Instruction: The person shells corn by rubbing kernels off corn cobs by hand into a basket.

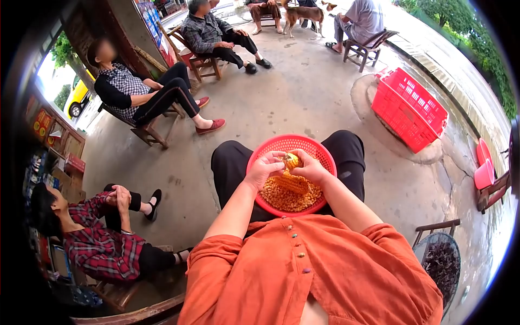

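A red plastic basket (262, 145) with a perforated wall rests on my lap, between my knees. Loose yellow corn kernels (287, 202) fill its bottom. One corn cob (292, 184) lies on top of the kernels, below my hands. Over the basket, my left hand (264, 169) and my right hand (311, 169) grip another corn cob (293, 161) from either side, fingers closed around it. My fingers partly cover this held cob, so its full length is hidden.
A red plastic crate (410, 108) stands on the concrete floor to the right. Pink basins (484, 172) are beyond it. Seated people (127, 89) are at the left and ahead, and a dog (303, 17) stands at the back. A dark-filled round tray (441, 265) sits at lower right.
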`<state>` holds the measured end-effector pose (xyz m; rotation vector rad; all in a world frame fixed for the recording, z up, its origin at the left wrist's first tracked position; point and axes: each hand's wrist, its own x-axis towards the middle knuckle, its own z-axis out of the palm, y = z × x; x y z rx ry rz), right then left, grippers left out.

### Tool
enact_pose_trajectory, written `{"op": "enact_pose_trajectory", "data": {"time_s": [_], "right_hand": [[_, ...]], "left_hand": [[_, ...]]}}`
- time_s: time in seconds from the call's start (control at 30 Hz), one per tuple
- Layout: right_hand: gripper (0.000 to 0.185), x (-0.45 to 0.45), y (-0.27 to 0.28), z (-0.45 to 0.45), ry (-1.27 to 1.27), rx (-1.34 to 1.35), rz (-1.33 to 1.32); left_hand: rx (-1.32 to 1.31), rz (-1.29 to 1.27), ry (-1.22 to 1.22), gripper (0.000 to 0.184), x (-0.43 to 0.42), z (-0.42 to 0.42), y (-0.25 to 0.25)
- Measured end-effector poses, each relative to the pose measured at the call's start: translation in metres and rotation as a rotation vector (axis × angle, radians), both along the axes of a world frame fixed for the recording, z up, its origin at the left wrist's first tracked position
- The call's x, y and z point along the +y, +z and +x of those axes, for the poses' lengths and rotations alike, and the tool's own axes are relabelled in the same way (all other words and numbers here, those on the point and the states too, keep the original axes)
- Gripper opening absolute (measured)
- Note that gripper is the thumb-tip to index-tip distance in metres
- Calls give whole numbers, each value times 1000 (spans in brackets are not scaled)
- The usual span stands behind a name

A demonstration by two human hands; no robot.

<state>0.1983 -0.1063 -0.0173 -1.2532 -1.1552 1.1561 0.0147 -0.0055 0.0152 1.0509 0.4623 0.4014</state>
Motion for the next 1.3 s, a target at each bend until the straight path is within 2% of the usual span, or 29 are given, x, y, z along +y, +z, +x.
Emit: {"op": "enact_pose_trajectory", "data": {"time_s": [0.27, 0.47, 0.77, 0.87, 0.93, 0.97, 1.03, 1.13, 1.3], "right_hand": [[56, -3, 11, -7, -14, -46, 13], [58, -5, 13, -9, -72, -196, 25], [56, -7, 21, -10, -81, -355, 52], [52, -5, 20, -9, -98, -277, 95], [48, -4, 23, -9, -99, -51, 78], [48, -4, 23, -8, -98, -52, 79], [46, -2, 23, -6, -100, 128, 22], [47, -3, 25, -6, -102, 249, -6], [45, -4, 23, -5, -83, 303, -19]], "left_hand": [[49, 18, 37, 30, 6, -3, -8], [67, 89, 22, 36, 8, -1, -16], [108, 161, 10, 29, 6, 3, -15], [108, 153, 40, 27, 8, 3, -16], [104, 150, 55, 27, 8, 2, -13], [103, 150, 57, 27, 9, 2, -14], [113, 151, 42, 27, 11, 2, -17], [115, 157, 24, 28, 14, 1, -21], [109, 177, 15, 30, 15, 1, -24]]}}
